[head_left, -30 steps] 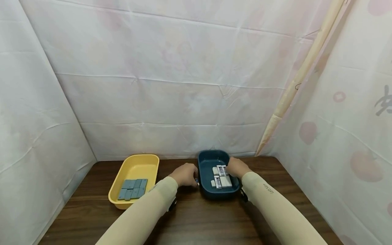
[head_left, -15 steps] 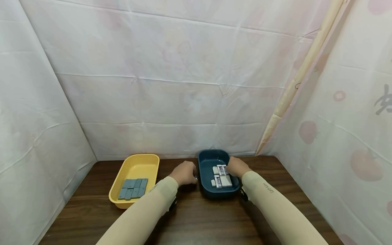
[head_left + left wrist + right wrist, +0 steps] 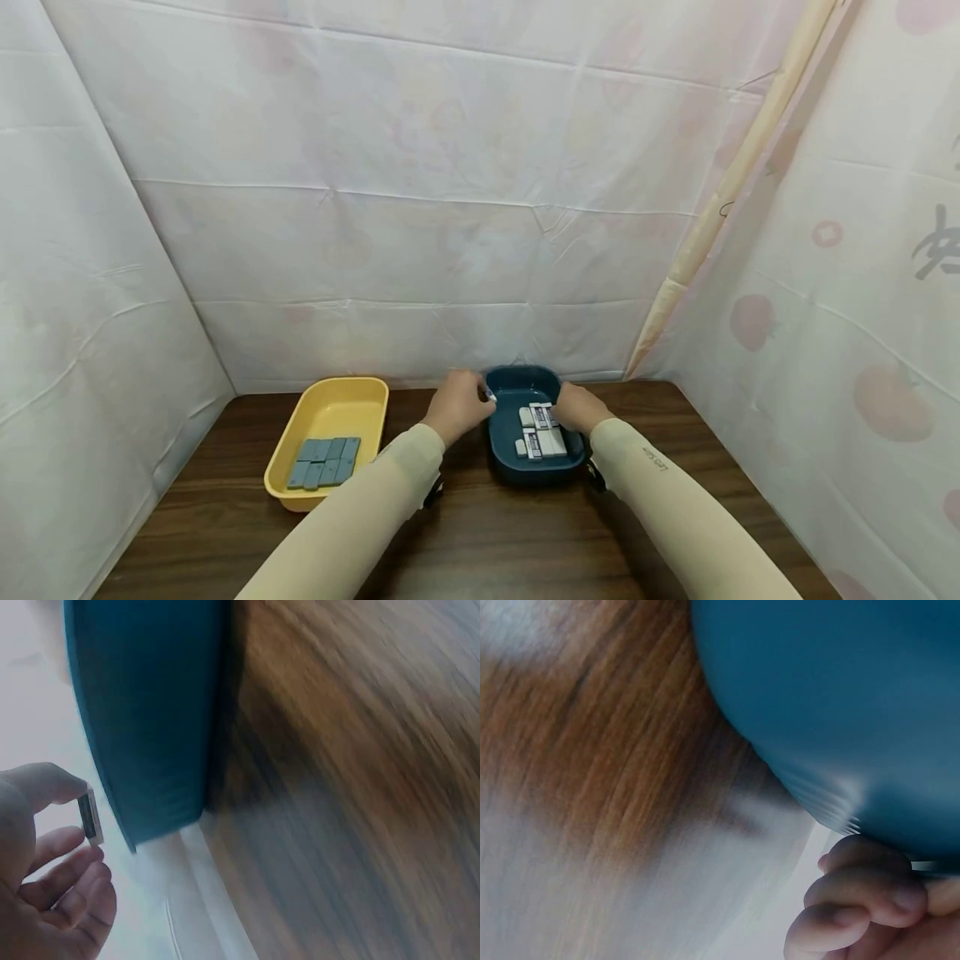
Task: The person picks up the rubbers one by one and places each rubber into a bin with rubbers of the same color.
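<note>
In the head view my left hand (image 3: 459, 406) is raised at the left rim of a dark blue tray (image 3: 504, 446). Its thumb and fingers pinch a small white eraser (image 3: 91, 817) with a dark sleeve, also visible in the left wrist view. My right hand (image 3: 581, 408) is at the tray's right rim, close to the erasers (image 3: 546, 429) lying inside in two rows. Several of these have printed sleeves; others are bare white. In the right wrist view some fingers (image 3: 840, 919) are curled beside the tray's outer wall; thumb and index are hidden, so I cannot tell what they hold.
A yellow tray (image 3: 375, 433) stands on the left of the dark wooden table (image 3: 510, 542), with several flat grey-green blocks (image 3: 324, 462) packed in its near end. Pale patterned sheets (image 3: 420, 233) enclose the table at the back and sides, and a slanted pole (image 3: 701, 246) runs down the right corner.
My left hand has risen from the table beside the blue tray and moved forward and slightly right to its rim, bringing the eraser with it. My right hand stays in place.
</note>
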